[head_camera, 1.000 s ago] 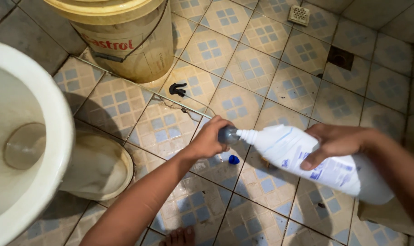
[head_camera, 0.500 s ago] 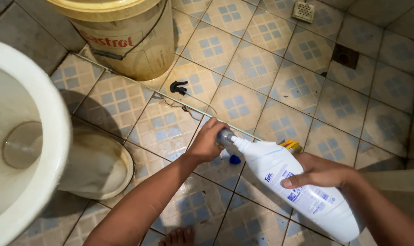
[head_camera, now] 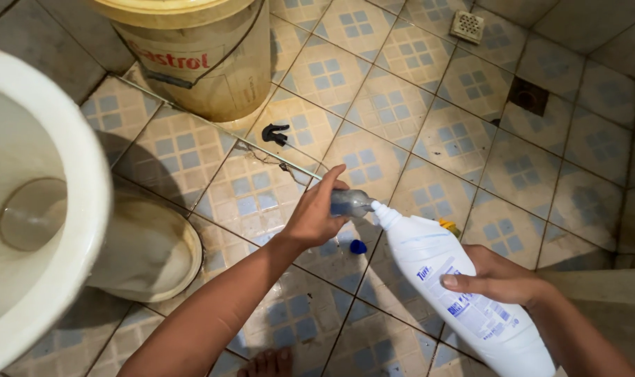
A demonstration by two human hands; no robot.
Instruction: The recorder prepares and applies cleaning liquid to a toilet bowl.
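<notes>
We have our left hand (head_camera: 316, 218) closed around the grey nozzle cap (head_camera: 351, 202) of a white cleaner bottle (head_camera: 457, 283), fingers wrapped over the cap and thumb pressed on its upper side, so the grip is pinched tight on that cap. Just past the cap, toward our right, the bottle's white neck widens into the body, which slants down and away from the grip; our right hand (head_camera: 499, 279) clasps that body from above, fingers curled over the printed label, palm pressed on the plastic. Directly under the grip, on the tiled floor (head_camera: 429, 126), lies a small blue cap (head_camera: 358, 246), apart from both hands. Just behind the bottle's shoulder a yellow object (head_camera: 448, 226) peeks out, mostly hidden, and we cannot tell what it is. Beyond the grip, farther from us, a small black piece (head_camera: 275, 133) lies on the tiles, and past it stands a yellowish bucket (head_camera: 205, 63). Well to the left of the grip is the white toilet bowl (head_camera: 59, 174). Below the grip, near our forearm, our toes (head_camera: 268, 363) show at the frame's edge
</notes>
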